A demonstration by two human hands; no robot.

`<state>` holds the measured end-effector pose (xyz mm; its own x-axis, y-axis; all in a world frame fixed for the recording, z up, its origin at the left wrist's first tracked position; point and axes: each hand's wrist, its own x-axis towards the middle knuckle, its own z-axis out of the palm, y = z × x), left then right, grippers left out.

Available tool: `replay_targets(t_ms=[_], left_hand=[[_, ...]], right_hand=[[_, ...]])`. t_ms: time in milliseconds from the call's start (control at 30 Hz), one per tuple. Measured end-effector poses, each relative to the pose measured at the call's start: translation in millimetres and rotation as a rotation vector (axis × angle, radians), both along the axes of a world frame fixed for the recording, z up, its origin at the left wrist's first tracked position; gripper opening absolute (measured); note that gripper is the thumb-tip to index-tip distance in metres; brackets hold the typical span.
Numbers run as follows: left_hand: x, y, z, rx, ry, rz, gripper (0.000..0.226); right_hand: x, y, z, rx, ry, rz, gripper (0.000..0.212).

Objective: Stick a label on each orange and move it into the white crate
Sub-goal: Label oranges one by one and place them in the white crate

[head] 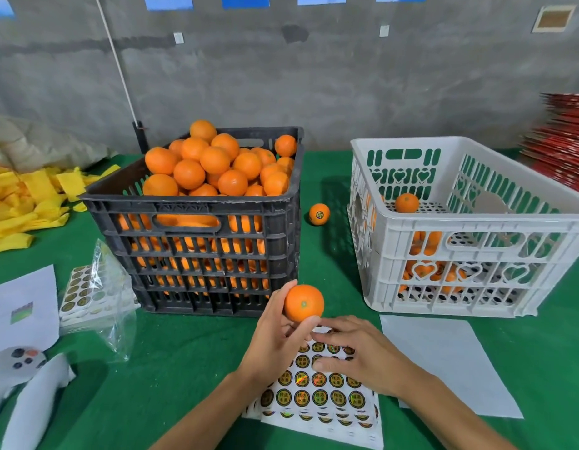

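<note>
My left hand [275, 339] holds an orange [303, 303] between thumb and fingers, just in front of the black crate [197, 254] that is heaped with oranges. My right hand [356, 349] rests with fingers bent on a sheet of round gold-and-black labels [317, 397] lying on the green table. The white crate [470, 241] stands at the right with several oranges inside. One labelled orange [319, 214] lies on the table between the two crates.
A blank white sheet [444, 362] lies right of the labels. More label sheets in a clear bag [96, 297] sit at the left, beside white paper and a controller [20, 358]. Yellow foam nets [25, 203] pile at far left; red cartons [564, 147] stack at far right.
</note>
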<state>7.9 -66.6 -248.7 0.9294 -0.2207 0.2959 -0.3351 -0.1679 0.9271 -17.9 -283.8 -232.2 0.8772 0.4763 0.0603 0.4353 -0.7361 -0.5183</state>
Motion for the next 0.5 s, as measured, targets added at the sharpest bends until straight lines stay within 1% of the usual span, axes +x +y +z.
replay_targets(t_ms=[167, 367, 433, 500], left_hand=[[0.3, 0.1, -2.5, 0.001, 0.007, 0.013, 0.073], [0.9, -0.9, -3.6, 0.039, 0.003, 0.014, 0.070], [1.3, -0.5, -2.8, 0.064, 0.007, 0.016, 0.071], [1.1, -0.3, -1.5, 0.087, 0.017, 0.014, 0.072]], right_hand=[[-0.1, 4.1, -0.1, 0.040, -0.090, -0.028, 0.047], [-1.1, 4.6, -1.0, 0.055, -0.174, -0.009, 0.031], [-2.2, 5.9, -0.8, 0.131, -0.155, -0.033, 0.025], [-2.2, 6.3, 0.7, 0.253, -0.091, -0.083, 0.018]])
